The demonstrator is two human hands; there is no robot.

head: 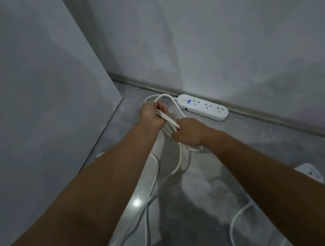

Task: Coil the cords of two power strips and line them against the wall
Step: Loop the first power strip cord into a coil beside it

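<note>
Left hand [152, 113]: grip closed around white cord [167, 120] loops.
Right hand [188, 133]: grip closed on same cord.
Power strip [202, 107]: against baseboard [276, 120].

power strip [202, 107]: looking like white moulded plastic, smooth and faintly glossy, catching light along its rounded edge.
cord [181, 160]: showing a smooth white sheath, plastic or rubbery, lightly sheened.
second power strip [309, 172]: appearing as the same smooth white plastic, only partly showing.
floor [240, 155]: reading as grey, mottled and polished, throwing back a bright glare spot near the left arm.
wall [228, 37]: looking matt and painted, grey-white, with faint uneven patches.
baseboard [256, 114]: showing as a smooth, dull beige strip; material unclear.
panel [35, 85]: presenting a flat, smooth, matt pale surface at the left.
</note>
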